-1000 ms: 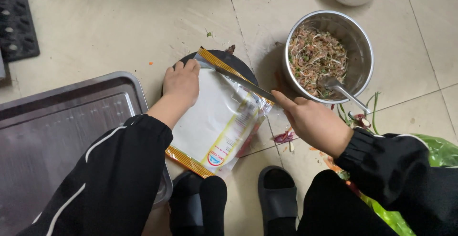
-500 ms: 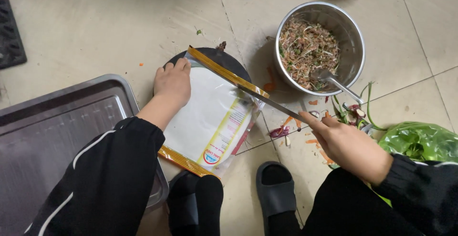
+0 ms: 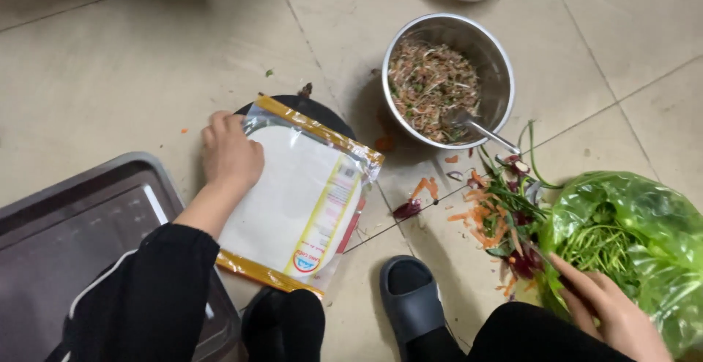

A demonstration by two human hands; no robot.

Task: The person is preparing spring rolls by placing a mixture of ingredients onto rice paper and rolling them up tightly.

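Left hand laid flat, fingers spread, on clear gold-edged plastic packet of round white wrappers. Right hand closed around thin dark object beside green plastic bag.

The person wears a black long-sleeved top; the left sleeve carries a thin white piping line that curves along its length, and its cuff ends at the wrist; the bare left hand has no ring or glove; the bare right hand likewise; dark trousers cover the legs; a grey rubber slide sandal covers one foot.
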